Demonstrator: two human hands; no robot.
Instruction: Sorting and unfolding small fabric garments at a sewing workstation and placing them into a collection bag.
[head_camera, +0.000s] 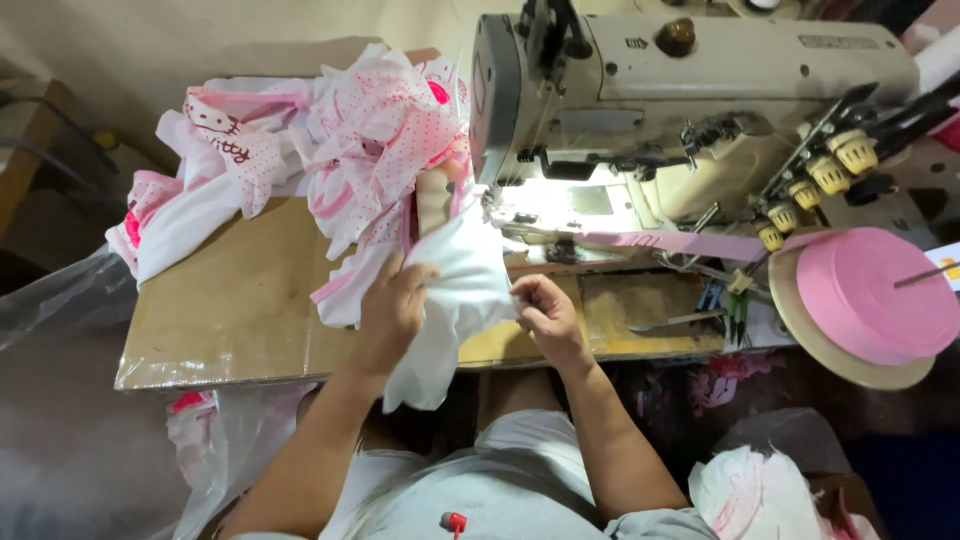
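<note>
Nearest: lap in grey clothing, a small red clip (453, 521) lying on it. Bag of pink-and-white scraps (760, 495) at lower right, clear plastic sheet (215, 445) hanging lower left.

Left hand (392, 312): grip clenched on the white fabric piece (455, 300), bunching its upper left part. Right hand (545, 315): fingers pinched on the same piece's right edge. The fabric hangs off the front edge of the surface (235, 310), with its upper end reaching toward the needle area.

Mid: cardboard-covered surface under clear film. Scissors or snips (735, 310) lie at its right end. A roll of pink binding tape (868, 300) sits on a flat disc at the right; a strip of pink tape (680, 243) runs from it across the machine bed toward the lit needle zone.

Far: industrial sewing machine (700, 100), cream body, with yellow tension knobs (830, 170) on its right side. Left of the head is a pile of pink dotted and white garment pieces (340, 150), spilling off the far left corner.

Progress, judged from the layout: the piece in hand is at the feed-in stage, edge being lined up near the foot. Can't tell whether it's already under the foot; the glare hides it. The pile behind the machine looks like pieces already bound with pink trim, so the batch seems well under way. Can't tell how many unsewn pieces are left.
</note>
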